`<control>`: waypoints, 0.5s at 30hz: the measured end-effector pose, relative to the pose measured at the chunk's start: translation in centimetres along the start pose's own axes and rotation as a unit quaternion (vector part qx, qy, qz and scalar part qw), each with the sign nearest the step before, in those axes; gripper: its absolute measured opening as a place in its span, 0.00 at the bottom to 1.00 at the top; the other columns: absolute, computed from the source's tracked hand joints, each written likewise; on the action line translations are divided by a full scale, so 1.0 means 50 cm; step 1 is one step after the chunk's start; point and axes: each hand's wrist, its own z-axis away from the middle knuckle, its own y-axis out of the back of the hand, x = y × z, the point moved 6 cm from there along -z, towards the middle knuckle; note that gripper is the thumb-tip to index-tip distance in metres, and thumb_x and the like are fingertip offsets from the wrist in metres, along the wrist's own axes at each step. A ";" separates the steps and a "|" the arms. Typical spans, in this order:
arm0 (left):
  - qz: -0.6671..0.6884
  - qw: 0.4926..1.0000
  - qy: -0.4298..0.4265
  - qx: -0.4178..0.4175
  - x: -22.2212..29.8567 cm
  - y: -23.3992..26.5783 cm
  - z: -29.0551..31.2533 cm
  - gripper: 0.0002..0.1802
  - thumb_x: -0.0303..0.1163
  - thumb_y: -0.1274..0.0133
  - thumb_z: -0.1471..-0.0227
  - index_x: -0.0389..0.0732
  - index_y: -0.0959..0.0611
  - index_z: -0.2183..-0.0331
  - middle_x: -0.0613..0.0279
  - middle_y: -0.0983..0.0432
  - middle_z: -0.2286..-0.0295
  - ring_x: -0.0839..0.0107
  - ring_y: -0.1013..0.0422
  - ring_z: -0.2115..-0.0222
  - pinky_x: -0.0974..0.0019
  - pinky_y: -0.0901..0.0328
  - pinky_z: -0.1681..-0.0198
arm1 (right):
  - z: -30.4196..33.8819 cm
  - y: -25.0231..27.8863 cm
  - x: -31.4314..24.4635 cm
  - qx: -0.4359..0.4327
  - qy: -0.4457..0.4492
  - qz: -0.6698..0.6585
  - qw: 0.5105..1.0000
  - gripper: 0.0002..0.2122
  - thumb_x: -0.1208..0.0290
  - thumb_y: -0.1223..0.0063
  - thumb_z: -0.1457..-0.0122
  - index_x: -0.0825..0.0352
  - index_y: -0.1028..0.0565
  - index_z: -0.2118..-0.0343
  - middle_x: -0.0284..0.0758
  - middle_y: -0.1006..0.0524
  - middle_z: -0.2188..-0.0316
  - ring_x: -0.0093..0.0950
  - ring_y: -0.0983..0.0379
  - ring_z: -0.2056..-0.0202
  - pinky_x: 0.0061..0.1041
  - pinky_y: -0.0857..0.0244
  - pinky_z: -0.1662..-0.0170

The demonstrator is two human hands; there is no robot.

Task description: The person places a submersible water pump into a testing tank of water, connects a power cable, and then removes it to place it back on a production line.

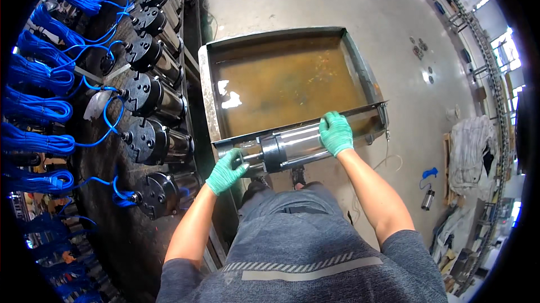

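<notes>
A shiny metal cylinder with a black collar, apparently a submersible pump motor (298, 141), lies sideways along the near edge of a metal tank (211, 97) of murky brown water. My left hand (226, 172), in a green knit glove, is closed around the thin shaft end, left of the black collar. Over the top of the cylinder's right part curls my right hand (336, 133), gloved the same way, its fingers wrapped round the metal. The cylinder's underside is hidden, so I cannot tell what it rests on.
On my left, a bench (101, 179) carries a row of similar motors (147, 141) with black ends and coiled blue cables (36, 140). To the right, a small cylinder with a blue cable (428, 199) lies on the grey floor (394, 72), near grey wrapped goods (471, 156).
</notes>
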 end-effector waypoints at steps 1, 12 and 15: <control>-0.038 0.999 0.022 -0.027 -0.006 0.004 -0.006 0.23 0.38 0.37 0.47 0.35 0.21 0.54 0.60 0.25 0.67 0.73 0.30 0.64 0.66 0.32 0.57 | 0.000 0.001 -0.002 -0.002 -0.004 0.000 1.000 0.07 0.68 0.47 0.42 0.66 0.23 0.66 0.45 0.23 0.64 0.48 0.27 0.60 0.44 0.32 0.54; -0.338 0.938 -0.060 0.045 0.001 0.005 -0.012 0.17 0.41 0.34 0.57 0.42 0.22 0.71 0.51 0.23 0.75 0.49 0.25 0.71 0.50 0.31 0.68 | 0.002 0.000 -0.004 0.005 -0.003 0.002 1.000 0.07 0.68 0.47 0.41 0.67 0.24 0.68 0.45 0.23 0.64 0.48 0.28 0.60 0.44 0.32 0.54; -0.373 0.922 -0.093 0.052 0.018 0.005 -0.012 0.16 0.39 0.34 0.59 0.43 0.23 0.72 0.52 0.25 0.75 0.50 0.25 0.71 0.49 0.32 0.69 | 0.005 -0.002 0.000 0.003 -0.003 0.002 1.000 0.07 0.68 0.47 0.41 0.67 0.24 0.68 0.45 0.23 0.64 0.48 0.28 0.60 0.44 0.32 0.54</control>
